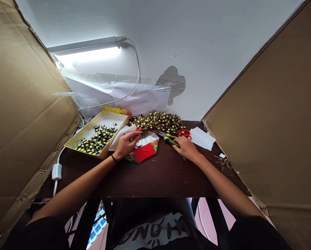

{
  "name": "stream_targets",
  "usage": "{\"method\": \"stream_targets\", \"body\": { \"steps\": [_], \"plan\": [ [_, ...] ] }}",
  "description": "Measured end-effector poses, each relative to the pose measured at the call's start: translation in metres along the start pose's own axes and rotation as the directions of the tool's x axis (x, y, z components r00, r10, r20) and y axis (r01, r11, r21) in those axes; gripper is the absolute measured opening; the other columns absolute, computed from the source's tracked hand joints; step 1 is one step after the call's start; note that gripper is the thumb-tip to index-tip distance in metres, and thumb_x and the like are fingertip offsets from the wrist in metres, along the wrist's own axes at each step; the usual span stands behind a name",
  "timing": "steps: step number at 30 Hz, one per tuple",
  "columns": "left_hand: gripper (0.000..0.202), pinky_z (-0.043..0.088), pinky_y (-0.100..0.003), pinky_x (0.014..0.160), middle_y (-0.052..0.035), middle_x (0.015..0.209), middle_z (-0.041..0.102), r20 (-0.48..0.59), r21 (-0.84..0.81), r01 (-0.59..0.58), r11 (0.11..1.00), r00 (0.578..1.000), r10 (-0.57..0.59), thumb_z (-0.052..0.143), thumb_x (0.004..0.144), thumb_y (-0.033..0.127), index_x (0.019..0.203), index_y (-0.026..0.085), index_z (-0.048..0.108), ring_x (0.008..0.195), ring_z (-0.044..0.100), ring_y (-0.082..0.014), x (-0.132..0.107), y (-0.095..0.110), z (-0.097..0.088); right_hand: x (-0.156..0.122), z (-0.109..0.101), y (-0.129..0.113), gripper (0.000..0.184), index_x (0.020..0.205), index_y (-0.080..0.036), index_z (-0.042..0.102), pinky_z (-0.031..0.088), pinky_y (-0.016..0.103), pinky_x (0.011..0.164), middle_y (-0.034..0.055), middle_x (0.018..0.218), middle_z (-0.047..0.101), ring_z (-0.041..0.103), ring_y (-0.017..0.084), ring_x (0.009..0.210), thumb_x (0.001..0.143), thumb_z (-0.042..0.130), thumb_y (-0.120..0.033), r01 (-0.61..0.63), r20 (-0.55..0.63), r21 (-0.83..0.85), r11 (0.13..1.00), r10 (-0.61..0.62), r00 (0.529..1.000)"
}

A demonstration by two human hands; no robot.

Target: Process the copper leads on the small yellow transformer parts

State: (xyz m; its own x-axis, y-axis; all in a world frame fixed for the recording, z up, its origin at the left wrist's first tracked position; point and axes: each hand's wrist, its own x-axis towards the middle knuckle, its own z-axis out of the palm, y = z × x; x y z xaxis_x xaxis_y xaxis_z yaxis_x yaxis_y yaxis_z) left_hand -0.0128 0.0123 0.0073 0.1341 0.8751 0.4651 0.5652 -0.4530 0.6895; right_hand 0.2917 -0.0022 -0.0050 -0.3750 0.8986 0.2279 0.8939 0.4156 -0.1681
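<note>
My left hand (126, 143) is closed in a pinch over a folded red and green packet (146, 152) with a silvery inside. Something small and dark shows at its fingertips, too small to make out. My right hand (187, 148) is closed around the green and yellow handles of a pair of pliers (168, 139), whose jaws point left towards the packet. Just behind that hand are the red handles of scissors (184, 132). A heap of small yellow and black wired parts (157, 121) lies behind the packet.
On the left, a shallow cream box (122, 121) holds many similar parts without long wires. White paper (202, 138) lies at right. Cardboard walls (275, 121) flank the dark table (155, 180). A lit tube lamp (87, 53) and its cable hang at the back wall.
</note>
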Motion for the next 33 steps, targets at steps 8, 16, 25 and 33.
{"method": "stream_targets", "body": {
  "steps": [8,16,25,33],
  "plan": [
    [0.037,0.047,-0.025,0.057,-0.0076,0.09,0.073,0.094,-0.102,0.191,0.976,0.979,-0.182,0.054,0.083,0.046,0.097,0.016,0.07,0.067,0.063,-0.0164,0.002,0.001,-0.002,-0.002,0.003,0.0,0.02,0.088,-0.019,0.07,0.042,0.044,0.09,0.0133,0.119,0.056,0.048,0.031,0.108,0.083,0.063,-0.038,-0.021,-0.103,-0.02,1.0,0.018,0.995],
    [0.042,0.045,-0.022,0.047,-0.0021,0.072,0.065,0.224,-0.346,0.369,0.863,0.925,-0.306,0.068,0.069,0.053,0.087,0.015,0.063,0.055,0.059,-0.0123,0.004,0.012,-0.006,0.002,0.015,0.0,0.023,0.095,-0.019,0.071,0.043,0.045,0.087,0.0141,0.119,0.06,0.047,0.031,0.102,0.088,0.055,-0.034,-0.032,-0.084,-0.07,0.997,0.026,0.996],
    [0.041,0.046,-0.02,0.046,0.0009,0.071,0.059,0.317,-0.54,0.502,0.676,0.865,-0.389,0.075,0.065,0.047,0.087,0.015,0.061,0.052,0.05,-0.0066,0.005,0.006,-0.006,0.004,0.014,0.01,0.027,0.08,-0.018,0.066,0.043,0.042,0.091,0.0118,0.11,0.066,0.054,0.027,0.101,0.09,0.05,-0.038,-0.009,-0.146,0.239,0.971,0.045,0.988],
    [0.044,0.046,-0.02,0.043,0.0008,0.068,0.059,0.292,-0.519,0.509,0.687,0.861,-0.417,0.077,0.063,0.049,0.086,0.015,0.064,0.047,0.051,-0.0066,0.006,0.0,-0.003,0.035,-0.008,0.008,0.03,0.072,-0.019,0.061,0.045,0.039,0.09,0.0105,0.112,0.066,0.061,0.023,0.102,0.087,0.052,-0.043,0.17,-0.004,0.626,0.761,-0.215,0.977]
  ]
}}
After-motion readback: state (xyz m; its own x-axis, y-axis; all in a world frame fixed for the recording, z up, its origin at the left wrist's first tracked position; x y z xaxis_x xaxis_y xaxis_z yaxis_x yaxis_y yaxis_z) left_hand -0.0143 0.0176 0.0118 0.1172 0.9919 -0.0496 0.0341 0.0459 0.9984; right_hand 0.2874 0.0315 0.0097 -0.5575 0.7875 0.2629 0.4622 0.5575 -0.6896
